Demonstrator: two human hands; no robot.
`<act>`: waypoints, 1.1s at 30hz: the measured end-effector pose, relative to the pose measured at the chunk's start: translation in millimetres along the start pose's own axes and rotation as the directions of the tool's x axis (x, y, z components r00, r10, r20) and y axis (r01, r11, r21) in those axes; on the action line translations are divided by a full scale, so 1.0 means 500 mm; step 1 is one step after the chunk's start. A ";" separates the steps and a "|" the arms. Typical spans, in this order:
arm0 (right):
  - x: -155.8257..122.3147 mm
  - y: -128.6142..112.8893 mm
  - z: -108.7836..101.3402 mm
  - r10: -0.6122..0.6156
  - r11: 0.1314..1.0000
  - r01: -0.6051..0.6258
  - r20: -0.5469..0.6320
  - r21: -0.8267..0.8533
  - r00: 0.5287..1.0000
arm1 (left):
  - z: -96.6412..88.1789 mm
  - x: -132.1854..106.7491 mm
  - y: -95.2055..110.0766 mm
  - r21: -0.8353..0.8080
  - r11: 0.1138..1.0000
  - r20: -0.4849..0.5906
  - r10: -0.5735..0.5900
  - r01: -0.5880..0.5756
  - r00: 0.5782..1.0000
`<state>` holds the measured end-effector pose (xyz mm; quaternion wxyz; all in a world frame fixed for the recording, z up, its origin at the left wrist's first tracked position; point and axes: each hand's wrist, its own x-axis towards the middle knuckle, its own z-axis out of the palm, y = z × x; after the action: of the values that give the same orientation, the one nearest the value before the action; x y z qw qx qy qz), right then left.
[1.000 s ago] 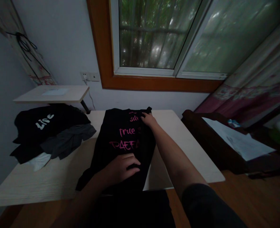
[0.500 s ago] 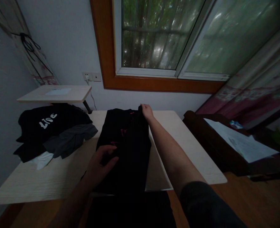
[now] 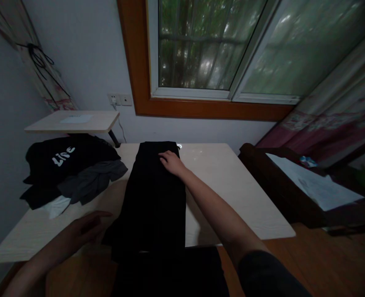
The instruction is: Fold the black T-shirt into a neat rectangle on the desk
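A black garment [image 3: 154, 198], folded into a long strip, lies on the pale wooden table [image 3: 219, 181] and reaches its front edge. Its exact kind I cannot tell. My right hand [image 3: 171, 161] rests flat on the upper right part of the cloth, fingers pointing left and holding nothing. Off the garment's lower left side, my left hand [image 3: 88, 227] hovers over the table with its fingers apart and nothing in them. A small shiny white item [image 3: 179, 146] shows at the garment's far right corner.
On the left is a heap of clothes with a black shirt lettered in white [image 3: 63, 159], a grey garment [image 3: 92, 181] and a white cloth [image 3: 57, 206]. A raised shelf [image 3: 74, 122] stands behind it. Dark furniture bearing a white sheet [image 3: 312, 183] is at the right.
My right hand has let go of the garment's right edge, folded over to the left, and now lies on top. The pink marks are covered. My left hand has moved left off the cloth.
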<state>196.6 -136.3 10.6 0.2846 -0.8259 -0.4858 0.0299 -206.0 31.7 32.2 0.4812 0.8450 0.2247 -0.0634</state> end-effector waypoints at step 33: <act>-0.136 0.128 0.043 0.410 0.850 -0.344 -0.090 0.400 0.908 | 0.056 0.434 0.066 -0.331 0.925 -0.357 0.062 -0.189 0.932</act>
<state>204.0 -205.9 -54.6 0.4663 -0.8349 -0.2724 0.1060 5.1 63.1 -26.8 0.5845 0.7535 0.2567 0.1570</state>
